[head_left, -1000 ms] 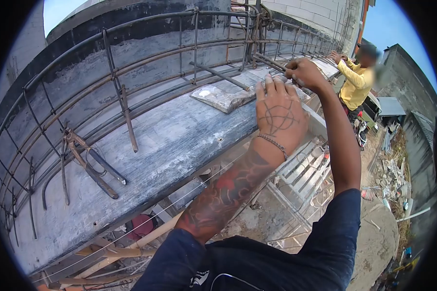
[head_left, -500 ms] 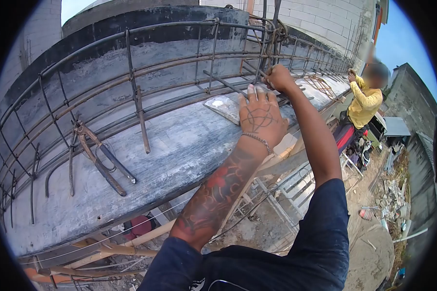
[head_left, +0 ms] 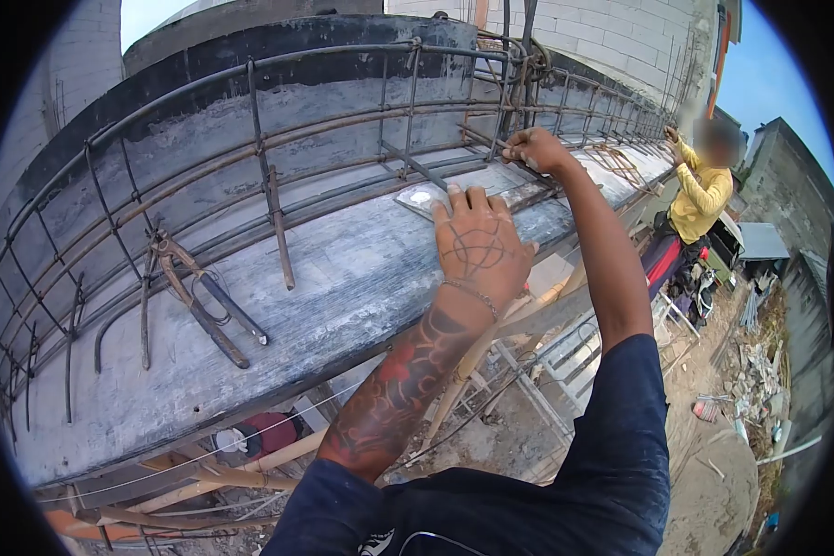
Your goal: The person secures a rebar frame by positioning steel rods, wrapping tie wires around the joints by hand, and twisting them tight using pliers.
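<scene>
My left hand (head_left: 482, 243), tattooed and wearing a bracelet, lies with its fingers stretched out at the edge of a flat grey plate (head_left: 419, 197) on the board. My right hand (head_left: 539, 151) is beyond it, fingers bent into a pinch beside the upright bars of the rebar cage (head_left: 408, 111). Whatever is between those fingertips is too small to make out. A short steel bar (head_left: 426, 171) sticks out of the cage just past my left fingertips. To the left, rusty pincers (head_left: 195, 296) lean against the cage, their handles spread on the board.
The long formwork board (head_left: 278, 343) runs under the cage, and its near edge drops to the ground below. Wooden poles (head_left: 278, 454) and a white metal frame (head_left: 574, 361) are underneath. Further right, a person in a yellow shirt (head_left: 700, 199) works beside the cage.
My left hand has slid slightly left and toward me. My right hand has opened from a tighter fist into a looser pinch. The view has shifted a little.
</scene>
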Motion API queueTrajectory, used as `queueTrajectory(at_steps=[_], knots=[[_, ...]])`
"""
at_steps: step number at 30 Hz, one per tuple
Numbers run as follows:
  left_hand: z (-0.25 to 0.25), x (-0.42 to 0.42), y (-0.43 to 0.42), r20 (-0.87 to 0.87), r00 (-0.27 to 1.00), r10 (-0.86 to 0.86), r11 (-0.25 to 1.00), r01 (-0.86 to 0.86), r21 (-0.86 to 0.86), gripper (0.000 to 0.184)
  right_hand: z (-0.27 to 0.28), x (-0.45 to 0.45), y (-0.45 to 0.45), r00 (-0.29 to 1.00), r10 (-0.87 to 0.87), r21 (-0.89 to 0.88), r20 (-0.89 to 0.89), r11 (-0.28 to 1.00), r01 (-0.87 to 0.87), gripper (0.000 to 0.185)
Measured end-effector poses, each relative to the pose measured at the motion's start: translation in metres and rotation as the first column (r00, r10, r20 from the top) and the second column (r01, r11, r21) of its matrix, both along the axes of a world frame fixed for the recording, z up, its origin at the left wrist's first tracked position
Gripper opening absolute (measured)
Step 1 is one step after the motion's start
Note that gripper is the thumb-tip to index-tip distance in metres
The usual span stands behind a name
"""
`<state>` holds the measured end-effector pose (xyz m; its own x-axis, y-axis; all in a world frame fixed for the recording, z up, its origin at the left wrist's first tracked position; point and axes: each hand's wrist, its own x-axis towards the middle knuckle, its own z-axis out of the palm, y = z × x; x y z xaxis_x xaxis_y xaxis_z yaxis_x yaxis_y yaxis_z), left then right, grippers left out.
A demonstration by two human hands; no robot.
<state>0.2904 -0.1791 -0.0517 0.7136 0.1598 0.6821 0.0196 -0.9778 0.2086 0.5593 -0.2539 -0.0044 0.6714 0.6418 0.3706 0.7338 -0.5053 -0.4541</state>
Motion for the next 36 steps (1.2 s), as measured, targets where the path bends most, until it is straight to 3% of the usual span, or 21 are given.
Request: queueTrajectory(at_steps=[2, 5, 8, 10, 12, 18, 20, 22, 25, 32, 35, 36], knots=[[0.0, -0.005, 0.003, 0.003, 1.0, -0.018, 1.0, 0.018, -0.008, 0.061, -0.002, -0.001, -0.004, 0.999, -0.034, 0.03, -0.015, 0.999, 0.034, 0.017], [-0.002, -0.013, 0.004, 0.025, 0.999, -0.039, 0.999, 0.039, -0.022, 0.061, 0.002, 0.006, -0.017, 0.958, -0.136, -0.08, 0.254, 0.984, 0.161, 0.016], [-0.006, -0.024, 0.004, 0.043, 0.998, -0.05, 0.999, 0.05, -0.02, 0.062, 0.015, -0.016, -0.043, 0.914, -0.226, -0.056, 0.336, 0.964, 0.259, 0.017], [-0.007, -0.031, 0.004, 0.046, 0.997, -0.06, 0.998, 0.061, -0.02, 0.063, 0.033, -0.028, -0.074, 0.929, -0.216, -0.12, 0.3, 0.958, 0.261, 0.019], [-0.007, -0.036, 0.003, 0.079, 0.993, -0.088, 0.996, 0.09, -0.023, 0.066, 0.043, -0.022, -0.11, 0.951, -0.258, -0.06, 0.171, 0.96, 0.272, 0.019], [-0.008, -0.039, 0.002, 0.068, 0.993, -0.095, 0.995, 0.094, 0.021, 0.065, 0.027, 0.043, -0.181, 0.89, -0.444, 0.004, 0.106, 0.895, 0.446, 0.014], [-0.006, -0.039, 0.001, 0.056, 0.992, -0.112, 0.994, 0.111, 0.013, 0.065, 0.017, 0.059, -0.174, 0.838, -0.465, -0.065, 0.285, 0.863, 0.501, 0.018], [-0.005, -0.04, 0.002, 0.042, 0.993, -0.115, 0.993, 0.114, 0.006, 0.064, 0.005, 0.089, -0.158, 0.8, -0.508, -0.018, 0.32, 0.841, 0.541, 0.019], [-0.003, -0.041, 0.002, 0.015, 0.993, -0.119, 0.993, 0.119, 0.015, 0.064, 0.001, 0.122, -0.125, 0.828, -0.519, -0.02, 0.21, 0.845, 0.535, 0.013], [0.0, -0.041, 0.004, -0.013, 0.991, -0.136, 0.991, 0.136, 0.008, 0.061, -0.014, 0.148, -0.073, 0.902, -0.394, -0.048, 0.18, 0.912, 0.408, 0.015], [0.0, -0.041, 0.005, -0.01, 0.988, -0.151, 0.988, 0.151, 0.007, 0.061, -0.01, 0.158, -0.084, 0.945, -0.304, 0.03, -0.117, 0.95, 0.309, 0.019], [0.0, -0.042, 0.006, -0.013, 0.986, -0.163, 0.987, 0.164, 0.006, 0.061, -0.01, 0.158, -0.084, 0.947, -0.299, 0.029, -0.118, 0.952, 0.305, 0.019]])
